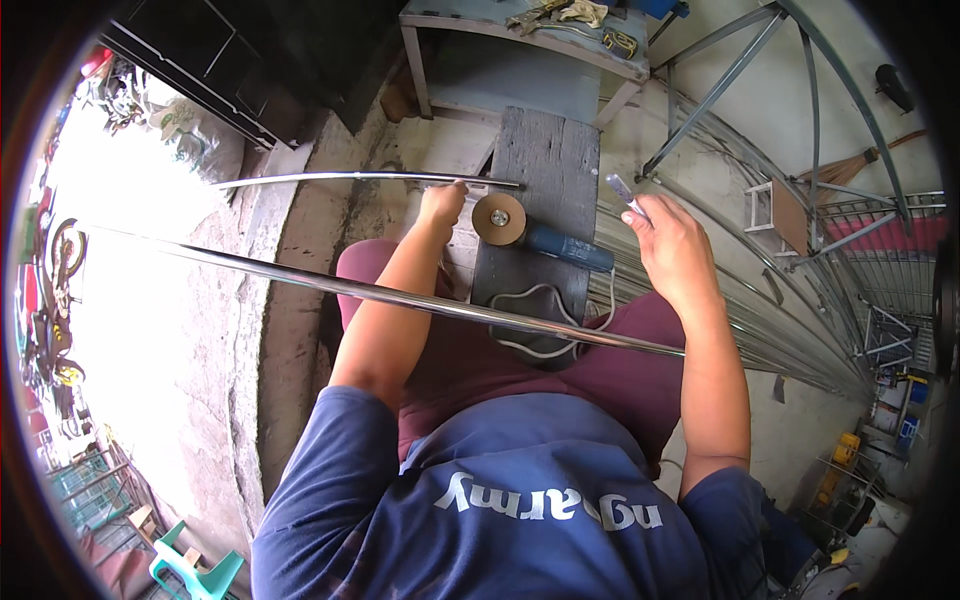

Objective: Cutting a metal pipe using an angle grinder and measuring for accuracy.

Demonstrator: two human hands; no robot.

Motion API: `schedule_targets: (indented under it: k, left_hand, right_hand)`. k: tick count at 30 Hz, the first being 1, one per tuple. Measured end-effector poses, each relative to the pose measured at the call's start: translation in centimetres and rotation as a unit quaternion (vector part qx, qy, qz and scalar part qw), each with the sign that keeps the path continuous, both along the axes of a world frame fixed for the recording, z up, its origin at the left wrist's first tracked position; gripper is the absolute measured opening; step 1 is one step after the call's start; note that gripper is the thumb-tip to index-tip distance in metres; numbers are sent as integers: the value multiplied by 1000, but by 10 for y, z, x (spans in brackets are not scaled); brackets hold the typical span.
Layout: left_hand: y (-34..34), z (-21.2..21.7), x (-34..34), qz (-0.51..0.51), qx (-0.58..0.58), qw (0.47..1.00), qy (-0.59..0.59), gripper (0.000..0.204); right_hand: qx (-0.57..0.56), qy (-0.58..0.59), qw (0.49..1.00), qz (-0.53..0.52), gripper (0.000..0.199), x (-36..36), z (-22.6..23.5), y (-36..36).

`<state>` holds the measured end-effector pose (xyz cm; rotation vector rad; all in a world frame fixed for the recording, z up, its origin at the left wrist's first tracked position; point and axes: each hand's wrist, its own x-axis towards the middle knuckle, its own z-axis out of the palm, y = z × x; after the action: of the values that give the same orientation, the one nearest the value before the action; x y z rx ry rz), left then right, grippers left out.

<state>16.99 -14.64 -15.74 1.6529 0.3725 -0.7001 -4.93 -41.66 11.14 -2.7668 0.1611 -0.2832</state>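
The left hand [441, 207] has its fingers closed round a shiny metal tube [370, 176], its end over a wooden plank [545, 150]; the right hand's [672, 240] fingers pinch a pen-like marker [622, 190]; a blue angle grinder [565, 247] lies between them.

The angle grinder [572, 248] lies on the plank [545, 145] between a far tube [370, 176] and a near tube [300, 276], both reaching left, with the workbench [470, 22] beyond and the frame [717, 90] at far right.
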Motion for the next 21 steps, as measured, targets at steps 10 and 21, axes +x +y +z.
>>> schedule_targets:
  k: [10,21]
  left_hand:
    - [171,192,-205,358,138,814,-437,27]
    - [9,331,-193,-346,297,628,-631,23]
  right_hand:
    - [-61,-27,995,72,14,-13,20,-23]
    - [-235,-271,903,238,12,-26,61,45]
